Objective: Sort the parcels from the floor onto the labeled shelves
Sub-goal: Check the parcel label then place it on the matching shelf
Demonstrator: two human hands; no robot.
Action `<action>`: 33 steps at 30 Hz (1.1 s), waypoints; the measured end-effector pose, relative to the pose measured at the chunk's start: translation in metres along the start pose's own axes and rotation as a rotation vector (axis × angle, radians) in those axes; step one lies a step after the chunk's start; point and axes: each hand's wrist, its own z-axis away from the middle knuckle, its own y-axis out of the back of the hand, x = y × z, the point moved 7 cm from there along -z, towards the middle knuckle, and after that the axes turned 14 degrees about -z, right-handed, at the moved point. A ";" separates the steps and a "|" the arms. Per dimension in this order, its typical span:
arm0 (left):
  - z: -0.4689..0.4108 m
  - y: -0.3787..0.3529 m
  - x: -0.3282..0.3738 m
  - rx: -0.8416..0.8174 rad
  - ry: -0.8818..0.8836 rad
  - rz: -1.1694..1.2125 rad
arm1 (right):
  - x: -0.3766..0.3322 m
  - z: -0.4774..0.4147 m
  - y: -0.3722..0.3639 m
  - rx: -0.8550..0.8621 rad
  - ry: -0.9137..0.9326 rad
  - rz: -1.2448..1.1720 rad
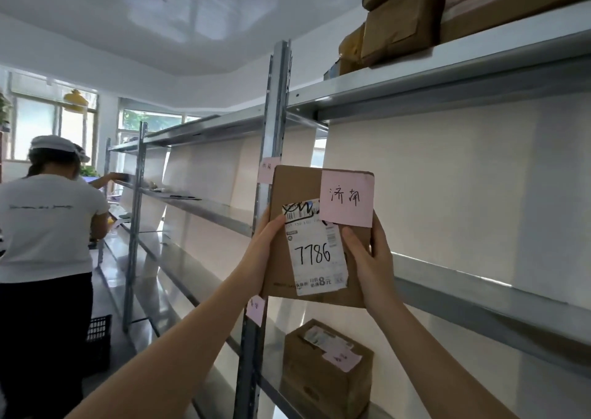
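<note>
I hold a flat brown cardboard parcel [297, 188] upright in front of the metal shelving. It carries a white shipping label marked 7786 and a pink note with handwritten characters at its top right. My left hand [265, 242] grips its left edge. My right hand [367, 252] grips its right edge, thumb on the face. Behind the parcel, the shelf upright [271, 124] bears a pink label [268, 169] level with the parcel's top. A second pink label [256, 310] sits lower on the same post. The middle shelf [479, 284] runs off to the right.
Brown wrapped parcels [399, 25] are stacked on the top shelf. One box with a pink note [326, 364] stands on the lower shelf. At left a person in a white shirt [44, 223] works at the far shelves beside a black crate [99, 342].
</note>
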 end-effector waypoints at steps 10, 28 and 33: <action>-0.133 0.048 -0.033 -0.213 0.127 0.066 | 0.050 -0.084 -0.045 0.190 0.025 0.121; -0.241 0.043 -0.097 -0.267 0.553 -0.191 | 0.128 -0.189 0.001 0.281 -0.725 0.506; -0.255 0.035 -0.088 -0.219 0.419 -0.191 | 0.132 -0.193 0.013 0.268 -0.813 0.577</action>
